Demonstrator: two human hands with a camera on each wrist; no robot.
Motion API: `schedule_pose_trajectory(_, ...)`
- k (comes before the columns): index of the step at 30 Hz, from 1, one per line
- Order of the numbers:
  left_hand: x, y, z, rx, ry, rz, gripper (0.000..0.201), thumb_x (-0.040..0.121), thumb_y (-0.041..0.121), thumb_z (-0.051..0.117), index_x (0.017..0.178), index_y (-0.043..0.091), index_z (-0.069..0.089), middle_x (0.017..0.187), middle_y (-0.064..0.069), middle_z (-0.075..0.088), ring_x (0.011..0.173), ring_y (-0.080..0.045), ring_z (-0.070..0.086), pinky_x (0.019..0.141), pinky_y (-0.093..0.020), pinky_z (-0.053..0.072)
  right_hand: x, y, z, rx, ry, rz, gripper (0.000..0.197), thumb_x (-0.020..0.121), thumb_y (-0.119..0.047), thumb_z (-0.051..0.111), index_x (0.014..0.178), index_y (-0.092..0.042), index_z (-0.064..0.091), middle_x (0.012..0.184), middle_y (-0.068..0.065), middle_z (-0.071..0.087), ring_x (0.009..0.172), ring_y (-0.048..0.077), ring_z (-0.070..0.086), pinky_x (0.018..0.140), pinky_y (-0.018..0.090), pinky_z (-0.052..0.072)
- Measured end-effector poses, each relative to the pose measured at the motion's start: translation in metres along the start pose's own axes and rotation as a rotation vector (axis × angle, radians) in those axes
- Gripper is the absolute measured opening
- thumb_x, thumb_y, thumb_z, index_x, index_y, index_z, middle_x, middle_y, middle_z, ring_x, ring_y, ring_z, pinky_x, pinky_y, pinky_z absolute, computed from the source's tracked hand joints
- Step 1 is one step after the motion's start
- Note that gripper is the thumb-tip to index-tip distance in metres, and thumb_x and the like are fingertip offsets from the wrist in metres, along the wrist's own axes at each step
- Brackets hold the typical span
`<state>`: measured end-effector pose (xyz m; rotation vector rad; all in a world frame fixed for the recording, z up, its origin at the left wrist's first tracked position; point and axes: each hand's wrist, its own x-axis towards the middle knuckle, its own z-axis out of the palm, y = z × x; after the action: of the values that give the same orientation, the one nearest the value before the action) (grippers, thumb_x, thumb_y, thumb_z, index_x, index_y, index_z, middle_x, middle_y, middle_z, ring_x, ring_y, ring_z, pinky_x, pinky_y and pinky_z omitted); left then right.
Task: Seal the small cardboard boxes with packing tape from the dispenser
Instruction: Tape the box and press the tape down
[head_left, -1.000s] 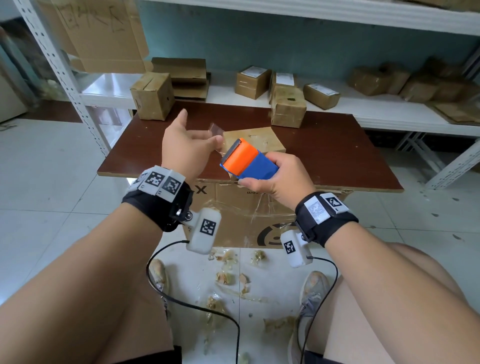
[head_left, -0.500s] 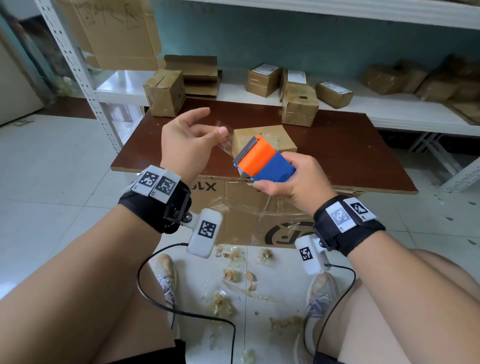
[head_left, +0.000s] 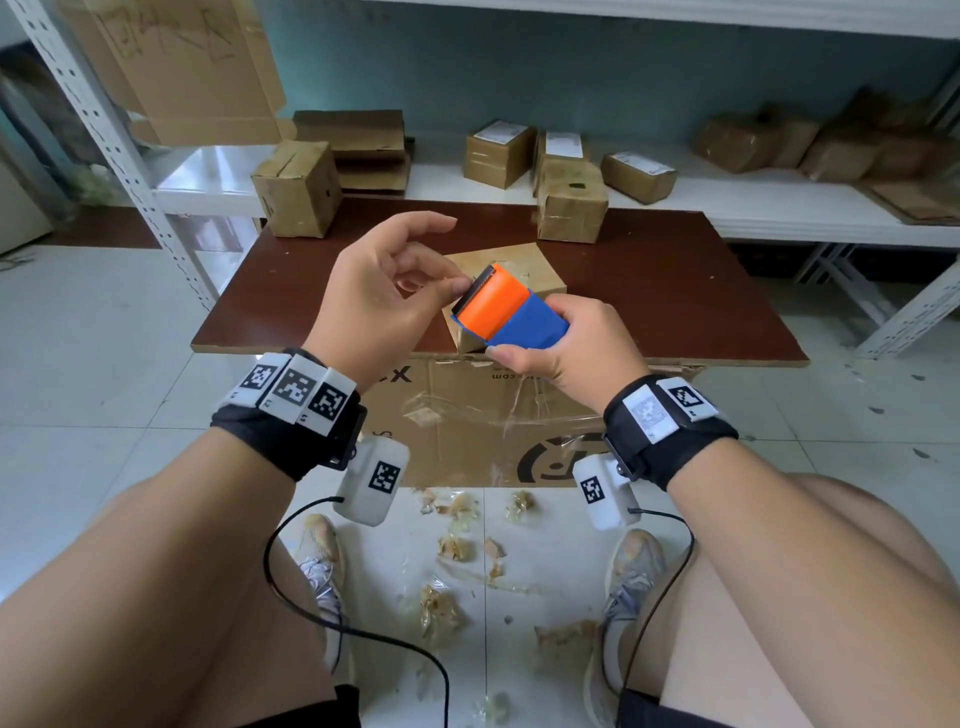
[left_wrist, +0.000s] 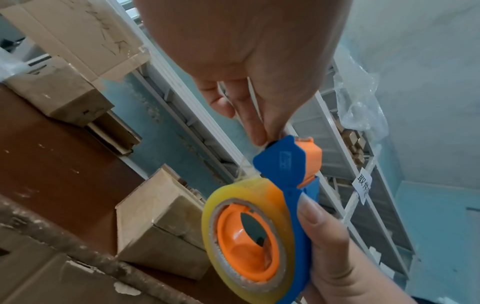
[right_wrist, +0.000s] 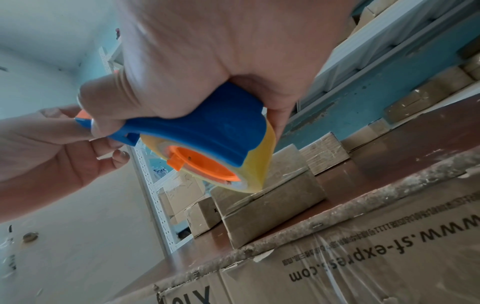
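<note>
My right hand (head_left: 540, 332) grips the blue and orange tape dispenser (head_left: 511, 314) round its blue body, above the near edge of the brown board. Its yellowish tape roll (left_wrist: 249, 236) shows from the side in the left wrist view. My left hand (head_left: 457, 286) pinches thumb and forefinger on the tape end at the dispenser's black cutter edge; a thin strand of tape (left_wrist: 244, 172) runs from roll to tip. A small cardboard box (head_left: 524, 260) sits on the board right under both hands, partly hidden by them.
The brown board (head_left: 675, 291) lies on a large printed carton (head_left: 467, 415). Two more small boxes (head_left: 298, 189) (head_left: 571, 208) stand at its far edge, several others on the white shelf (head_left: 753, 208). Tape scraps (head_left: 457, 545) litter the floor between my feet.
My left hand came in from the left to the dispenser's cutter edge, its thumb and forefinger now closed there. The right hand keeps the dispenser in much the same place.
</note>
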<state>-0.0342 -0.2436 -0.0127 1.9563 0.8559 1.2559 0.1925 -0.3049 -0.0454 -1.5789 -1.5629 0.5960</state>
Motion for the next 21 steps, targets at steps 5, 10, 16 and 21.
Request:
schedule_pose_trajectory(5,-0.002,0.000,-0.001,-0.020,-0.078,0.036,0.038,0.094,0.006,0.080,0.126,0.013,0.062,0.093,0.002,0.081,0.087,-0.010,0.074,0.084,-0.022,0.052,0.000,0.004,-0.005,-0.051,-0.031,-0.033,0.044,0.071,-0.048,0.095,0.068,-0.029,0.055,0.058,-0.016,0.053,0.055,0.002,0.044,0.054,0.016,0.036)
schedule_pose_trajectory(10,-0.005,0.002,0.001,-0.035,-0.042,0.036,0.038,0.094,0.009,0.081,0.127,0.014,0.062,0.093,-0.001,0.081,0.087,-0.013,0.076,0.085,-0.031,0.059,0.004,0.008,0.002,-0.106,-0.088,-0.066,0.049,0.067,-0.069,0.088,0.084,-0.030,0.065,0.073,-0.007,0.065,0.066,0.012,0.060,0.065,0.041,0.052)
schedule_pose_trajectory(16,-0.008,0.004,0.006,-0.093,0.042,-0.069,0.043,0.094,0.010,0.082,0.131,0.011,0.061,0.091,-0.001,0.081,0.083,-0.022,0.077,0.081,-0.041,0.065,0.008,0.008,0.011,-0.270,-0.104,-0.088,0.068,0.063,-0.085,0.073,0.099,-0.027,0.065,0.081,-0.005,0.069,0.076,0.017,0.067,0.070,0.047,0.058)
schedule_pose_trajectory(21,-0.009,0.003,0.008,-0.175,0.012,-0.151,0.047,0.098,0.000,0.073,0.140,0.009,0.055,0.104,-0.007,0.082,0.089,-0.023,0.078,0.080,-0.045,0.067,0.007,0.005,0.015,-0.207,-0.081,-0.029,0.046,0.073,-0.066,0.087,0.085,-0.028,0.063,0.074,-0.007,0.066,0.068,0.013,0.061,0.067,0.043,0.054)
